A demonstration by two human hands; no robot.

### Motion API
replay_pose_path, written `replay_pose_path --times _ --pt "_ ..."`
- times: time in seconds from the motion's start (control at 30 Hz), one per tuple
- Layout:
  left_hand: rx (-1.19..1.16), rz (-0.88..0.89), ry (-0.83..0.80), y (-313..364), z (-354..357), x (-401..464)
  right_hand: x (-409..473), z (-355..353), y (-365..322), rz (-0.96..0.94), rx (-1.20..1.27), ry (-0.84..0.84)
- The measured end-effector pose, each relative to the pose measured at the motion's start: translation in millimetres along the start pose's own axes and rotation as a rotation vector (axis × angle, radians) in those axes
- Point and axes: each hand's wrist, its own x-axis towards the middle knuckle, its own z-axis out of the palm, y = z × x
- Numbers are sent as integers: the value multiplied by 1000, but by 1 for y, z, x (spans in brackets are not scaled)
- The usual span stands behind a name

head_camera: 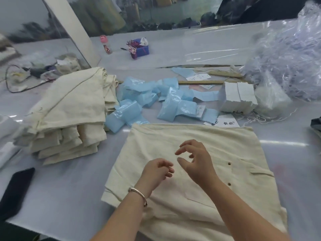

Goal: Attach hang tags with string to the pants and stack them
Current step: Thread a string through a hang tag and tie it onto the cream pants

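Both forearms are reaching in from the bottom edge toward frame centre. Left hand (159,168) is hovering with fingers loosely curled in, thumb near the fingertips; cannot tell if it is pinching anything (a string would be too thin to see). A bracelet (139,194) is sitting on that wrist. Right hand (194,160) is hanging just right of it, index and thumb arched apart in an open C, nothing visible between them. Folded cream pants (191,136) are lying flat under both hands, filling lower centre, two buttons showing to the right of the fingers. A stack of folded pants (69,110) is sitting at centre left. A block of white hang tags (238,96) is lying at upper right, blue plastic packets (147,100) between. A black phone (16,190) is lying at lower left.
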Motion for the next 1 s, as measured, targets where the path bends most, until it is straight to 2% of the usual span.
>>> replay_pose_path --times 0.1,0.17,0.23,0.4,0.57,0.63,0.77,0.9,1.0 --pt "39 48 161 -8 -61 20 35 50 4 92 -78 -72" --pt "-31 29 221 -12 -99 35 66 84 4 141 -131 -85" --pt "-136 -8 200 -13 -128 49 102 117 2 200 -149 -77" --pt "-129 9 181 -7 -168 89 198 181 -8 267 -191 -35" --pt "-81 37 205 4 -203 125 253 214 -7 381 -137 -146" --pt "-82 38 207 5 -211 135 262 221 -8 421 45 -134" --pt "-218 62 235 8 -220 150 260 209 -29 379 628 31" --pt "-460 25 193 20 -215 158 247 173 -55 354 1263 -5" --pt "-270 124 174 27 -203 160 244 149 -78 339 1438 26"
